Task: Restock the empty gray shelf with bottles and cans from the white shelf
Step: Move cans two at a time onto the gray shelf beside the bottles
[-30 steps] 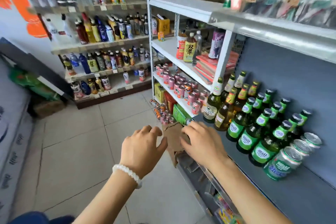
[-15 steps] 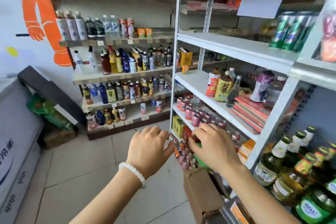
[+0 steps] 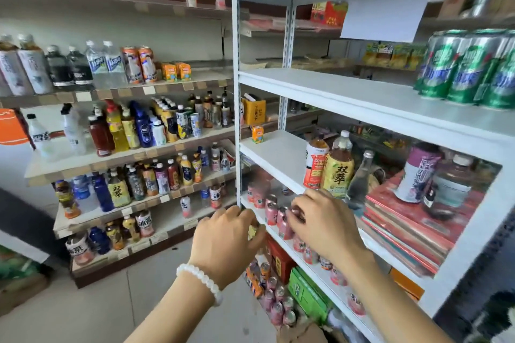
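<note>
The white shelf (image 3: 278, 153) fills the right half of the view. A row of small pink cans (image 3: 271, 213) stands on its lower board. My right hand (image 3: 326, 228) reaches over these cans, its fingertips on the top of one; the fingers hide whether it is gripped. My left hand (image 3: 228, 239), with a white bead bracelet on the wrist, hovers by the shelf's front post, fingers loosely curled and holding nothing. Two tea bottles (image 3: 338, 172) and a clear bottle stand on the board above. Green cans (image 3: 468, 67) sit on a higher board. Only a dark sliver of the gray shelf (image 3: 462, 301) shows at lower right.
A stack of red books (image 3: 404, 220) with bottles on top lies right of my right hand. A green box (image 3: 306, 289) and more pink cans sit on the bottom level. A cardboard box (image 3: 303, 334) is below my arms. Wooden shelves of drinks (image 3: 125, 131) line the back wall.
My view has swung up and left from the gray shelf with green bottles to the white shelf. Both hands have moved forward to the row of pink cans.
</note>
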